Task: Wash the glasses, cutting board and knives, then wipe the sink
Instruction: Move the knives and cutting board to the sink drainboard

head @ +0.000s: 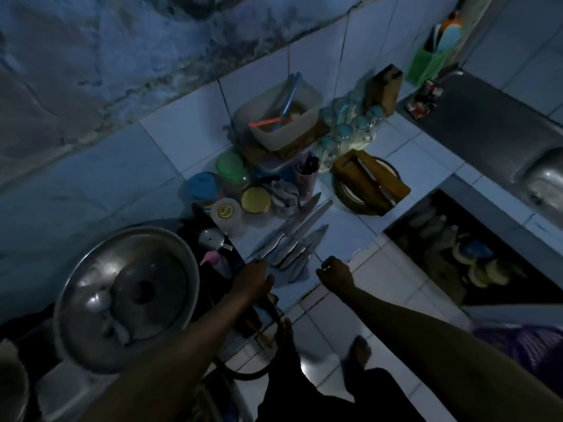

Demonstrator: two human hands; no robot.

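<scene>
- Room is dim; a person is standing at a white tiled table (350, 239) and looking down at it.
- Knives (292, 239) are lying in a loose fan on the table near its front edge, blades pointing away from the person, handles toward the hands.
- Left hand (254, 280) is reaching to the handle end of the leftmost knife; fingers are curled and look to be touching that handle, but it is too dark to tell whether they are actually gripping it.
- Right hand (335, 274) is hovering just right of the knife handles, fingers curled in a loose fist, holding nothing visible.
- Cutting board (370, 181) is sitting tilted on a round plate (345, 193) further back on the table, beyond the knife tips.
- Glasses (344, 129) are grouped upside down behind that board, near the wall.
- Sink (545, 178) is sitting at the far right, well apart from both hands.
- Jars with coloured lids (231, 190) are standing left of the knives, with a plastic tub (280, 117) behind them.
- Big metal lid (128, 296) is sitting at the left, beside the left forearm.
</scene>
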